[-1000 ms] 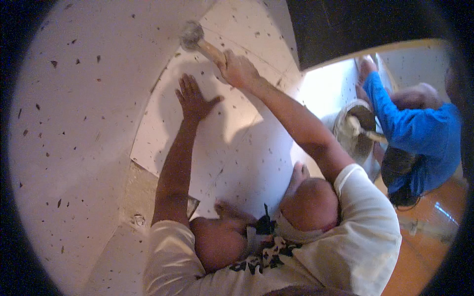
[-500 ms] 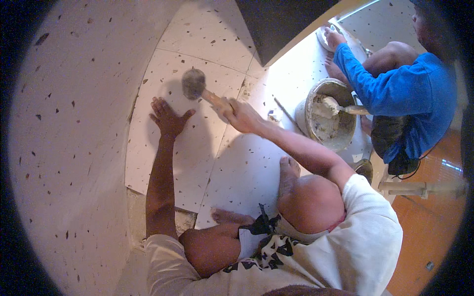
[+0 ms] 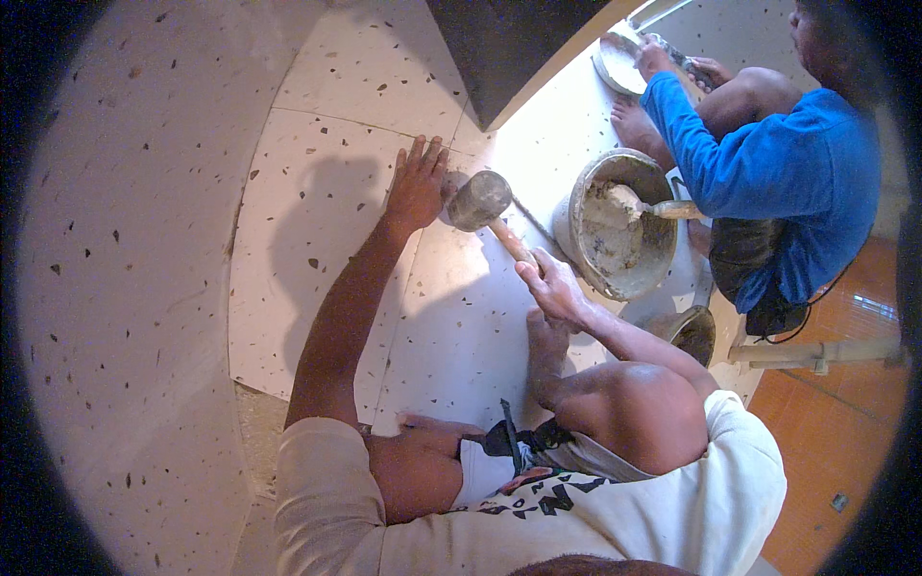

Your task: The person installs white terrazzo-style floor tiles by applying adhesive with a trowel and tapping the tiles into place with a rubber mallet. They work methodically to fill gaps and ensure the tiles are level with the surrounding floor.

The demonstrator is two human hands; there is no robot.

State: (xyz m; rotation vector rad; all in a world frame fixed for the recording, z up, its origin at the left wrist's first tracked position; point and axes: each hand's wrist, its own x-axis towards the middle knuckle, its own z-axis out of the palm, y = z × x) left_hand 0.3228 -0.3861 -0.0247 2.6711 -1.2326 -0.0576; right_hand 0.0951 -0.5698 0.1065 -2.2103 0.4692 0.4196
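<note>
My left hand (image 3: 416,187) lies flat on a white speckled tile (image 3: 327,250), fingers slightly apart, near a tile seam. My right hand (image 3: 555,288) grips the wooden handle of a mallet (image 3: 480,200) with a grey cylindrical head. The head is just right of my left fingers and low over the tiles; whether it touches them I cannot tell. A thin rod (image 3: 534,223) lies to the right of the mallet, beside a large bucket (image 3: 615,250) of grey mortar with a trowel handle (image 3: 672,209) across its rim.
At right a co-worker in blue (image 3: 788,182) crouches, both hands at a white round container (image 3: 619,65). A smaller bucket (image 3: 691,336), a pipe (image 3: 797,355) and orange flooring (image 3: 807,451) are lower right. A dark panel (image 3: 499,38) juts in at top; a speckled surface (image 3: 125,288) fills the left.
My left hand has moved right and up across the tile. The mallet has moved right and down, still in my right hand. The co-worker's hands have shifted, and the view has shifted too.
</note>
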